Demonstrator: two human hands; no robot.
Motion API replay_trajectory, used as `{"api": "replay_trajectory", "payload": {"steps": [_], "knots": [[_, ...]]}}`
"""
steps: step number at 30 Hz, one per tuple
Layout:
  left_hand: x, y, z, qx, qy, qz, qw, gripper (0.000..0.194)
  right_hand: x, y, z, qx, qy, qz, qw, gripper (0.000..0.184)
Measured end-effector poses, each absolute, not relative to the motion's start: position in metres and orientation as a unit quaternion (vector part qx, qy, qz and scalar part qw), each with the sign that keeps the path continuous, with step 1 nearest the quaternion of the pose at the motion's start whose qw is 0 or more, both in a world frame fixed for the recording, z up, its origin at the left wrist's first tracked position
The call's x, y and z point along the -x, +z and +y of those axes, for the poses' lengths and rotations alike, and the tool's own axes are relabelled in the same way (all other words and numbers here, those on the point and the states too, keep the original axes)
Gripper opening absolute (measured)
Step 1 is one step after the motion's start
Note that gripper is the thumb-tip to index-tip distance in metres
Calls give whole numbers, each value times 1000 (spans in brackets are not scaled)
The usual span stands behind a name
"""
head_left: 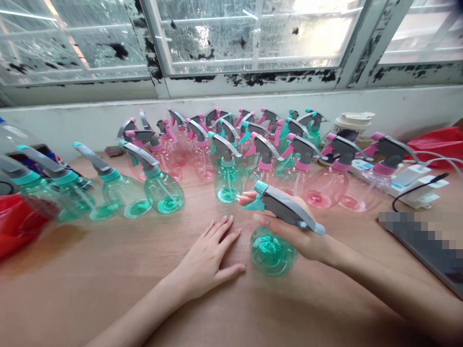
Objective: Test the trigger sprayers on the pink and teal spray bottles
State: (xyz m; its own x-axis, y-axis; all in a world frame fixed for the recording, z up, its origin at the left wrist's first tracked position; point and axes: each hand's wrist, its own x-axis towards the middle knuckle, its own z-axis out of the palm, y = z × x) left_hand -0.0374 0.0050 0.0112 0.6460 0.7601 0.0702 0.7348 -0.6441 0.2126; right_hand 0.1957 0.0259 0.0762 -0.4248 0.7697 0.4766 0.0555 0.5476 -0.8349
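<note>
My right hand (307,233) is wrapped round the neck of a green spray bottle (274,250), just under its grey and teal trigger head. Whether the bottle's base touches the table cannot be made out. To its left, my left hand (210,260) lies flat on the wooden table (126,279), fingers spread, holding nothing. Just beyond the hands stands another green spray bottle (227,180). A pink spray bottle (327,185) is among those in the front row to the right.
Several green spray bottles (162,193) line the left side, and a pink and green cluster fills the back. Red plastic bags (21,221) lie at both sides. At right are a power strip (408,180) with cables, a lidded cup (350,125) and a dark flat device (415,246).
</note>
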Motion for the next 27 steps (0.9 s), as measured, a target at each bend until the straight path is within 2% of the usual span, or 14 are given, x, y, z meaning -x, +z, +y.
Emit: {"api": "replay_trajectory", "payload": {"steps": [10, 18, 22, 27], "knots": [[37, 13, 5, -904, 69, 415, 73, 69, -196, 85, 24, 272, 450, -726, 443, 10], [38, 11, 4, -903, 80, 415, 79, 69, -197, 82, 26, 281, 413, -744, 443, 10], [38, 11, 4, -903, 77, 416, 77, 70, -196, 80, 26, 272, 438, -733, 444, 21], [37, 12, 4, -904, 70, 416, 71, 70, -197, 77, 25, 259, 445, -726, 456, 27]]}}
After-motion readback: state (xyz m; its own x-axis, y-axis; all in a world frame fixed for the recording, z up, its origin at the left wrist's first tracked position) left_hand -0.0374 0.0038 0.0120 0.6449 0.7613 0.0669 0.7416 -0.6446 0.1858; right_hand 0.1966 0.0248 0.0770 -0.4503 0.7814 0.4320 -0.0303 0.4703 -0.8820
